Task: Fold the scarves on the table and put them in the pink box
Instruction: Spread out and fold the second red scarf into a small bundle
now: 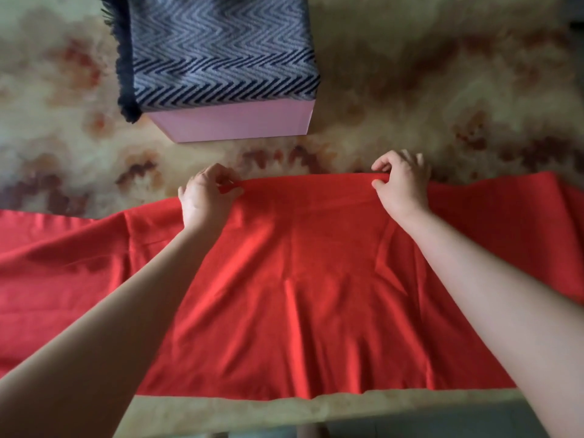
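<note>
Both hands, left hand (205, 197) and right hand (403, 181), pinch the red scarf's (300, 279) far edge mid-frame; pink box (234, 124) sits upper left.

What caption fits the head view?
Left hand and right hand pinch the far edge of the red scarf; a chevron scarf tops the pink box.

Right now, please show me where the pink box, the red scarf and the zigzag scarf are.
pink box (234, 124): head view, its front wall.
red scarf (300, 279): head view, its flat middle.
zigzag scarf (218, 52): head view, its patterned top.
</note>
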